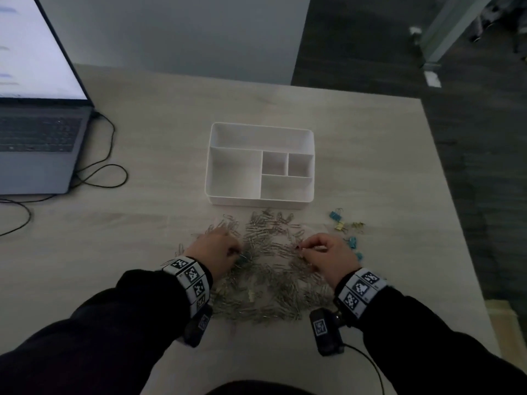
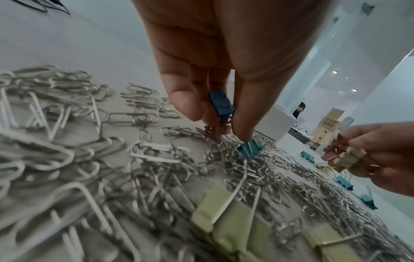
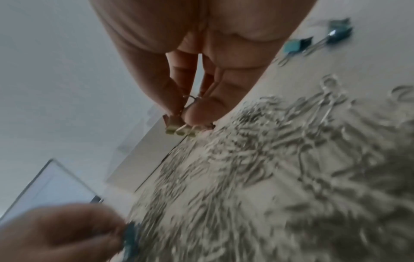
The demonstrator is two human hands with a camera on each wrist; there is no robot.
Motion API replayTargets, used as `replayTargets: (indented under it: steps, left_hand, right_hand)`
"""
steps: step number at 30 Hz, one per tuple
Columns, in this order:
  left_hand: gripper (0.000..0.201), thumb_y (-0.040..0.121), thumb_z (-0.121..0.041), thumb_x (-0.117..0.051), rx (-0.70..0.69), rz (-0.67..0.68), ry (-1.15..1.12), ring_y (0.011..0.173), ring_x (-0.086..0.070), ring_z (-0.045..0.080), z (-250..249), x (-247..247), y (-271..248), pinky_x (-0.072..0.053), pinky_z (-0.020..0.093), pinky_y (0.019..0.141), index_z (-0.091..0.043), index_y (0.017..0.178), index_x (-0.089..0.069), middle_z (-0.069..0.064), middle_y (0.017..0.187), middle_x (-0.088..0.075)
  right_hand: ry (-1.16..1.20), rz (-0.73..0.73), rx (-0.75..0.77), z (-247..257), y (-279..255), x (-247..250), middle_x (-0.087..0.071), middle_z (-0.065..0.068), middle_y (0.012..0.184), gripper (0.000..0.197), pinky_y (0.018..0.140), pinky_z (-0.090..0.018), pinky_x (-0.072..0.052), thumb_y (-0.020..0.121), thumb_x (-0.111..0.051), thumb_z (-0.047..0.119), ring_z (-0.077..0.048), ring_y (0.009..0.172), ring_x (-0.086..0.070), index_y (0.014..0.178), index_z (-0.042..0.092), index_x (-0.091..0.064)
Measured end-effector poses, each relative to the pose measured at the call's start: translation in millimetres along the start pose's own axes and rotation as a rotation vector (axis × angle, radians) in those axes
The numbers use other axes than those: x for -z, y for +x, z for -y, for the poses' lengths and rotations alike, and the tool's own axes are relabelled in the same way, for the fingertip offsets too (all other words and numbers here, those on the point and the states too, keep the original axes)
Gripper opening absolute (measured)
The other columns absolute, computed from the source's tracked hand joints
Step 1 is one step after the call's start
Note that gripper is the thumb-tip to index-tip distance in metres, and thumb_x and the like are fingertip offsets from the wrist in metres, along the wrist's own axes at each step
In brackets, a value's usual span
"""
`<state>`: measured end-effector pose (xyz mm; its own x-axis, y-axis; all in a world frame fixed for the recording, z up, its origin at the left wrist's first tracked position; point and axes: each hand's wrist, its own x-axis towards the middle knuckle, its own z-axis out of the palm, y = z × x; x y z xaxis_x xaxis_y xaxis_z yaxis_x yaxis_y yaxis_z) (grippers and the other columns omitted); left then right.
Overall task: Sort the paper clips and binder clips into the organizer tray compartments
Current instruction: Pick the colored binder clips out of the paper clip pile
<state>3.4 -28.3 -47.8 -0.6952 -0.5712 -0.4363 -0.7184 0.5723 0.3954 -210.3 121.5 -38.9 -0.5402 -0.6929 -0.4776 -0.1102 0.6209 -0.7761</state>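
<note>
Printed characters on a cardboard box (image 2: 331, 122) at right of the left wrist view are too blurred to read. Low in the head view, the left hand (image 1: 216, 250) pinches blue binder clips (image 2: 220, 103) over the paper clips (image 1: 271, 280); the right hand (image 1: 328, 256) grips yellow binder clips (image 3: 180, 131). The organizer tray (image 1: 212, 166) sits centre on the worktop (image 1: 142, 238).

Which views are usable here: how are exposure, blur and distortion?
Head view: dim and underexposed, the silver paper-clip pile soft, the lit laptop screen blown out. Left wrist view: brightest, blue binder clip sharp, near clips blurred, strong wide-angle stretch. Right wrist view: heavy motion blur; only the cream binder clips readable.
</note>
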Motion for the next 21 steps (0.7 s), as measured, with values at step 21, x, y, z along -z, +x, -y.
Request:
replayTargets:
  steps: [21]
  left_hand:
    - [0.004,0.081,-0.032,-0.069,0.083,-0.128,-0.414,0.075,-0.059,-0.004,-58.0,9.7,1.9,-0.052,0.021,0.071,-0.035,0.081,-0.072,-0.02,0.076,-0.066]
  right_hand:
    - [-0.285,-0.329,0.136,-30.1,15.6,80.0,-0.061,-0.001,0.1,0.005,0.077,-0.032,-0.052,0.086,-0.066,0.024,-0.016,0.078,-0.06,0.088,0.022,-0.069]
